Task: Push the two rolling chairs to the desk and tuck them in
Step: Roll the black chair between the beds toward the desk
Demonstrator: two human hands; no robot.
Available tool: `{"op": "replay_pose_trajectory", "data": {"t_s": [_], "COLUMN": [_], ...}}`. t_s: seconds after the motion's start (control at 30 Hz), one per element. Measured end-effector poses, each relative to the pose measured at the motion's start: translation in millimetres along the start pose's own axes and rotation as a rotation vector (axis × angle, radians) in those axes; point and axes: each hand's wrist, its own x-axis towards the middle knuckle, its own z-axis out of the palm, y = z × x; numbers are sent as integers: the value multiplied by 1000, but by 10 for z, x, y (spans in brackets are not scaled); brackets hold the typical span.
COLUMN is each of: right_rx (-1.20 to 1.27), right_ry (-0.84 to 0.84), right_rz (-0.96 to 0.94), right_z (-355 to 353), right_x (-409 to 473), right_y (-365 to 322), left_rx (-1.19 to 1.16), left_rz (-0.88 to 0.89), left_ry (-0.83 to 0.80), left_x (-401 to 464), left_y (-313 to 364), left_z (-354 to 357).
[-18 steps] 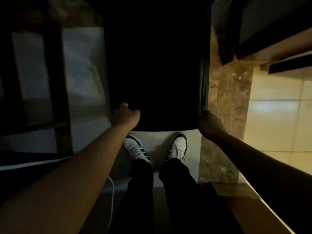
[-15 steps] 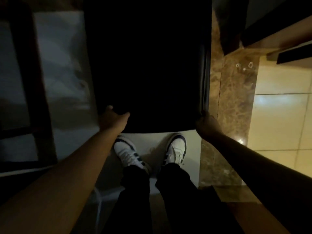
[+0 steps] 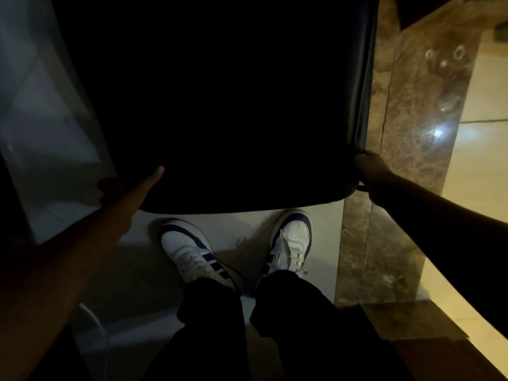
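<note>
A black rolling chair [image 3: 233, 105] fills the middle of the head view, seen from above and behind; only its dark backrest shows, its wheels and seat are hidden. My left hand [image 3: 129, 188] sits at the backrest's lower left corner, thumb stretched along the near face and fingers curled round the left edge. At the lower right corner my right hand [image 3: 369, 170] grips the padded side edge. No desk or second chair can be made out in the dark.
My two white-and-navy sneakers [image 3: 192, 254] stand on pale floor just behind the chair. A brown marble strip [image 3: 412, 133] and cream tiles [image 3: 483, 160] lie to the right. A white cable [image 3: 96, 323] runs at lower left, a wooden ledge [image 3: 428, 356] at lower right.
The chair and my view have shifted left and forward. My left hand slid toward the backrest's left corner and its thumb has stretched out. The dark frame at left has left the view.
</note>
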Motion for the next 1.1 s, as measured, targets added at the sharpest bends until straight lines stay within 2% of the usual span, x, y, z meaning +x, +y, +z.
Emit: {"op": "replay_pose_trajectory", "data": {"t_s": [0.07,0.13,0.2,0.27,0.47,0.6,0.8,0.93,1.1], "right_rx": [-109,-169,-183,-177,-210,-193,-233,-294,-289], "right_ry": [-113,-109,-106,-97,-13,82,112,162,217], "right_rz": [-29,-5,-16,-30,-43,-76,-123,-182,-302], "right_z": [-37,-108,-95,-59,-134,-288,-836,-1246,-1810], "right_x": [-58,-31,26,17,-115,-496,-1489,-2284,-3249], "right_y": [-14,-23,6,16,2,-116,-652,-1187,-2162], "left_rx": [-136,-263,-262,-238,-222,-185,-84,-17,-98], "left_rz": [16,33,18,25,81,137,134,222,262], "left_ry": [24,-65,-208,-283,-366,-282,-210,-95,29], "left_x": [23,91,107,151,16,-297,-1111,-1817,-2662], "left_y": [-9,-28,9,18,72,90,373,782,1435], "left_z": [-85,-123,-133,-138,-335,-637,-1620,-2382,-3372]}}
